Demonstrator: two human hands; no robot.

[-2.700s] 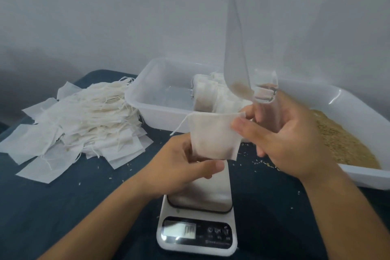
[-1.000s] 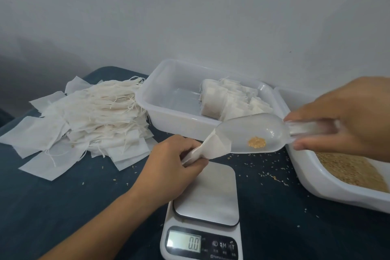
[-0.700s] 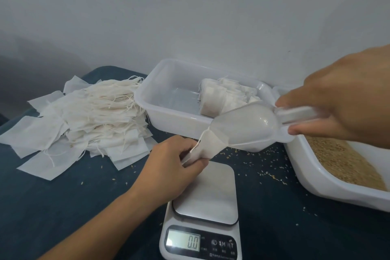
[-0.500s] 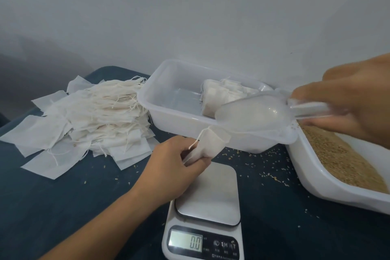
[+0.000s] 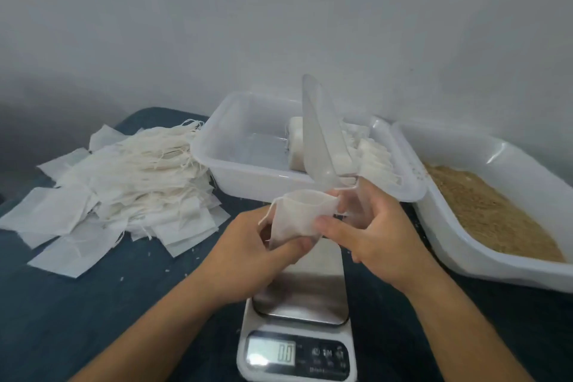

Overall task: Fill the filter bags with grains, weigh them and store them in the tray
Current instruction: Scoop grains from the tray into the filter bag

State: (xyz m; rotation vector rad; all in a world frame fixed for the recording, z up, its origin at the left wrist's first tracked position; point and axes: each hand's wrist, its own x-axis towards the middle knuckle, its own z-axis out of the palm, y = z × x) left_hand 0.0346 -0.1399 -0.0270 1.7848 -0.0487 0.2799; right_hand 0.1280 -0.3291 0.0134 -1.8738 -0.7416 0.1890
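A white filter bag [image 5: 294, 219] with its mouth open hangs above the scale [image 5: 299, 313]. My left hand [image 5: 248, 254] grips the bag's lower left side. My right hand [image 5: 369, 226] pinches the bag's right edge with the thumb and also holds the handle of a clear plastic scoop [image 5: 317, 136], which points upward and looks empty. The scale's display reads 0.0. A clear tray [image 5: 223, 170] behind holds several filled bags [image 5: 372, 158]. A white tub [image 5: 483, 267] at the right holds brown grains [image 5: 483, 208].
A pile of empty filter bags [image 5: 124, 189] with strings lies on the dark blue tabletop [image 5: 77, 304] at the left. Loose grains are scattered around the scale. A pale wall rises behind the containers.
My right hand came back from beside the grain tub to the bag, tilting the scoop from level to upright. The bag, held folded before, now has its mouth spread open between both hands.
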